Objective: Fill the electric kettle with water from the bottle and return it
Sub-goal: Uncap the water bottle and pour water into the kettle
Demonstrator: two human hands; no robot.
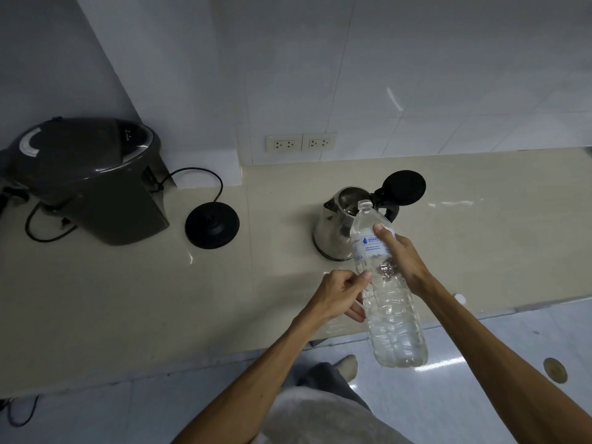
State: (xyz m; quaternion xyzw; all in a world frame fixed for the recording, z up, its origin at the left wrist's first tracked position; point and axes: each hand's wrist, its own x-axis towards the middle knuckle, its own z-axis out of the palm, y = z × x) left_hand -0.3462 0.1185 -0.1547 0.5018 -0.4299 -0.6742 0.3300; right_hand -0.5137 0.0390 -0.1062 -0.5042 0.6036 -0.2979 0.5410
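Observation:
A steel electric kettle (331, 230) stands on the beige counter with its black lid (404, 187) flipped open. Its round black base (212, 224) lies apart to the left, cord attached. A large clear water bottle (389, 302), uncapped, is tilted with its mouth right at the kettle's opening. My right hand (402, 257) grips the bottle at its label. My left hand (341, 293) rests against the bottle's lower left side, thumb and fingers touching it. A white bottle cap (459, 297) lies on the counter near the front edge.
A dark grey hot-water dispenser (93, 177) sits at the left with its cord looped on the counter (128, 283). Two wall sockets (301, 143) are behind the kettle. Below the counter edge are my legs, a foot and the glossy floor.

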